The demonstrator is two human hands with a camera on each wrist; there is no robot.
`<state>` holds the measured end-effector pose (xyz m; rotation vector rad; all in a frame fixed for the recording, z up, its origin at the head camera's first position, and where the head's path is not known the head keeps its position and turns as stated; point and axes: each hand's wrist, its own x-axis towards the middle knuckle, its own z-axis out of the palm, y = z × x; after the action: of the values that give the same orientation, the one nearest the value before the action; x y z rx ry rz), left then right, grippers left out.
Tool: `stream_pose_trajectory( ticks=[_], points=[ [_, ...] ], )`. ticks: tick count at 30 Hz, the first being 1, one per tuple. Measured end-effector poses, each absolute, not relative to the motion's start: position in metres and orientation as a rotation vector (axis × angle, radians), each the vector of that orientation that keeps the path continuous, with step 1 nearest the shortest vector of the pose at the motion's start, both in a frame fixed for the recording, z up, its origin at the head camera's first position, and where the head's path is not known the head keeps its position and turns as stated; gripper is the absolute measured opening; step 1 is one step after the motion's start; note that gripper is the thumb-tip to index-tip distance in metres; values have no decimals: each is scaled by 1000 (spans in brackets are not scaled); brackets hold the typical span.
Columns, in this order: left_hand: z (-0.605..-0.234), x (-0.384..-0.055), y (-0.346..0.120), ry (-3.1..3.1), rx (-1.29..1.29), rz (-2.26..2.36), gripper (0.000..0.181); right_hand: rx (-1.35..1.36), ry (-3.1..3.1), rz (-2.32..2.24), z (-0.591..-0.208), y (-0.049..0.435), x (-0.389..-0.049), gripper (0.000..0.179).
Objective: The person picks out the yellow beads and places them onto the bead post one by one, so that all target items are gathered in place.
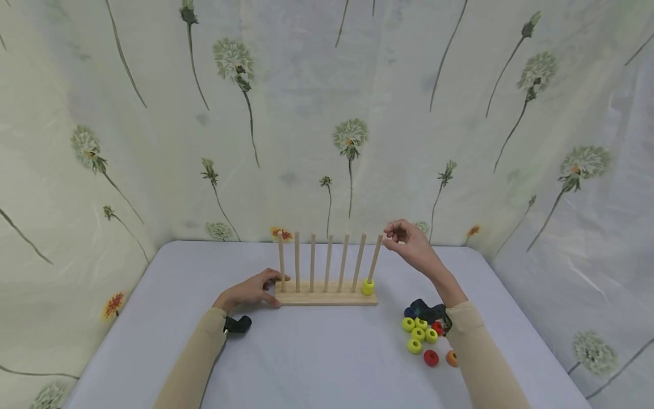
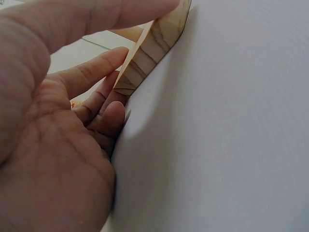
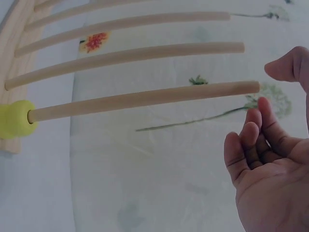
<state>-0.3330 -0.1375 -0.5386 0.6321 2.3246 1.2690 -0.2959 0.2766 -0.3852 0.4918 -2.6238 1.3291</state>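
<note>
A wooden peg rack (image 1: 327, 299) with a row of upright pegs stands on the table. Its left end is gripped by my left hand (image 1: 254, 288), thumb on the near side and fingers behind; the left wrist view shows the base end (image 2: 149, 48) between them. Yellow beads (image 1: 368, 287) sit at the foot of the rightmost peg (image 3: 145, 99), seemingly two stacked. Beside that peg's top is my right hand (image 1: 413, 245), its thumb and loosely bent fingers apart with nothing between them.
Several loose yellow beads (image 1: 418, 334) lie on the right of the table, with red (image 1: 431, 358), orange (image 1: 452, 358) and dark blue (image 1: 410, 312) ones near the right forearm. A flower-printed curtain (image 1: 306, 113) hangs behind the table (image 1: 306, 363).
</note>
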Motion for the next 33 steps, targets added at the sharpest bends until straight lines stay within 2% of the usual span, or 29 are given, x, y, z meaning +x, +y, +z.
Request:
stream_pose_trajectory(
  ticks=[8,14,23,33],
  points=[
    [-537,-332,-136,2313,650,1280,65,513,-2682,1312,-397,299,-271,26],
    [-538,-332,-135,2324,667,1274,65,461,-2781,1223,-429,327,-247,27],
    [-540,-332,-137,2345,647,1274,64,240,-2872,1230,-475,366,-203,28],
    [-540,-330,-136,2343,654,1277,64,-134,-3034,1180,-508,385,-176,33]
  ],
)
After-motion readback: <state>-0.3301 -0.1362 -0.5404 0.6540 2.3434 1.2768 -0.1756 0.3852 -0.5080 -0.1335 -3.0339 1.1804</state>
